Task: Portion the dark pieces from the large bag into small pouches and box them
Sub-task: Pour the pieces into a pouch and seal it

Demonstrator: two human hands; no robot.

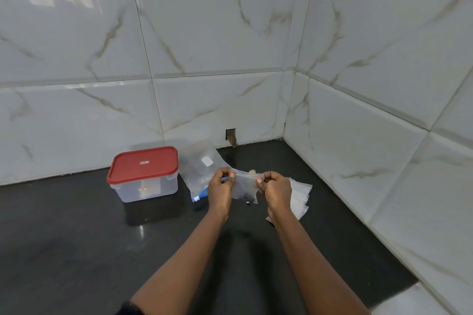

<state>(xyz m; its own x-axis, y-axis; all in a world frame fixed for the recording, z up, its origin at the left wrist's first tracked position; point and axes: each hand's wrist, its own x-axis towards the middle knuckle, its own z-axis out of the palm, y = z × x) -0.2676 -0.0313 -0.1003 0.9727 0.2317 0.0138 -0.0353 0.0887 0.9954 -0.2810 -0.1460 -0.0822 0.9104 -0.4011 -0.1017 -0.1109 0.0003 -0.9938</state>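
Observation:
I hold a small clear pouch (245, 188) up over the dark counter, its top edge stretched between both hands. My left hand (221, 188) pinches the pouch's left top corner and my right hand (275, 189) pinches the right top corner. A few dark pieces sit at the pouch's bottom. Behind my left hand lies the large clear bag (202, 163) with a white label and a blue strip at its near end. A clear box with a red lid (143, 174) stands shut to the left. A fanned pile of empty pouches (300, 195) lies behind my right hand.
The black counter (76, 250) meets white marble-look wall tiles at the back and on the right, forming a corner. A small hole in the wall (230, 135) sits just above the counter. One dark piece (247, 203) lies on the counter under the pouch.

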